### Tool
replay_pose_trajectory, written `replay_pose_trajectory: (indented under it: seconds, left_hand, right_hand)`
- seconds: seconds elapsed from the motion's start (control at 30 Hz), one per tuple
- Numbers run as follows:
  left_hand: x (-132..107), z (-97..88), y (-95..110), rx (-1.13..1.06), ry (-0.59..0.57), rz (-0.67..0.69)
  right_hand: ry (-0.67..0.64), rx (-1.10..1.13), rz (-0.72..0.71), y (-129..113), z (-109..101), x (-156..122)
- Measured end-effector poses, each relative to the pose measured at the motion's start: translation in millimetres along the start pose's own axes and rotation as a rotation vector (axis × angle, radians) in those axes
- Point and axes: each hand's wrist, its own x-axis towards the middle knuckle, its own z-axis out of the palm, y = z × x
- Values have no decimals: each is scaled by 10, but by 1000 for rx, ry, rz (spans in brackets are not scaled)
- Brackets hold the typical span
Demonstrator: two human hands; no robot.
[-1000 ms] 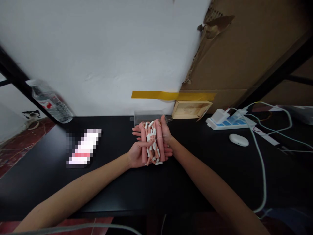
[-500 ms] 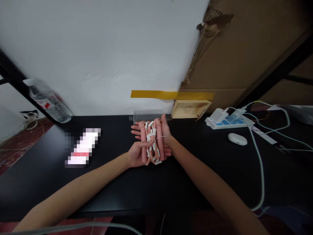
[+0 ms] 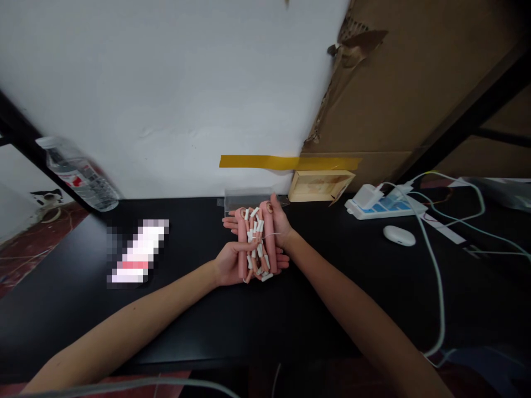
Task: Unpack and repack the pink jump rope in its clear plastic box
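Note:
Both my hands hold a bundle of pink tubes with white beads and thin white cord (image 3: 256,241) above the black table (image 3: 290,309). My left hand (image 3: 229,264) cups the near end of the bundle from the left, thumb laid across a tube. My right hand (image 3: 280,224) supports the far end from the right, palm up with fingers reaching left underneath. A clear plastic box (image 3: 243,198) lies just behind the hands against the white wall.
A water bottle (image 3: 78,176) lies at the back left. A blurred white and pink packet (image 3: 136,253) sits left of the hands. At the back right are a small wooden frame (image 3: 320,185), a power strip (image 3: 384,205) with cables, a white mouse-like case (image 3: 399,236), and leaning cardboard (image 3: 415,83).
The hands and the bundle stay almost still; the view has shifted slightly, so everything sits a little further left.

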Motion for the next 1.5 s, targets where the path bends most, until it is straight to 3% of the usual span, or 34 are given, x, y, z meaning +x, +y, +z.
replay_pose_trajectory:
  seconds: [0.23,0.67,0.83,0.93,1.0,1.07,1.2,1.27,1.37,1.5]
  left_hand:
    - [-5,19,-1,18,8,-1]
    - [-19,91,12,-47,-17,25]
    - [-13,85,16,47,123,31]
    - [-32,138,135,325,331,99]
    - [-62,182,264,635,486,176]
    - [-99,196,391,1018,609,245]
    - [-133,86,490,1848,798,514]
    - [-116,-4,454,2150,870,456]
    - [-63,-98,369,2334,908,285]
    - [-6,-104,309,2318,937,236]
  right_hand:
    - [69,-37,-34,-28,25,-31]
    - [-14,-99,6,-33,60,-66]
    - [-111,-241,-37,-79,116,-115]
    - [-137,-344,-120,-230,121,-170]
    - [-88,-434,-238,-375,92,-252]
    - [25,-526,-404,-510,19,-376]
    - [401,-640,-659,-632,-265,-664]
    - [460,-668,-651,-628,-423,-773]
    - [452,-853,-562,-591,-564,-850]
    - [382,-1058,-544,-485,-514,-835]
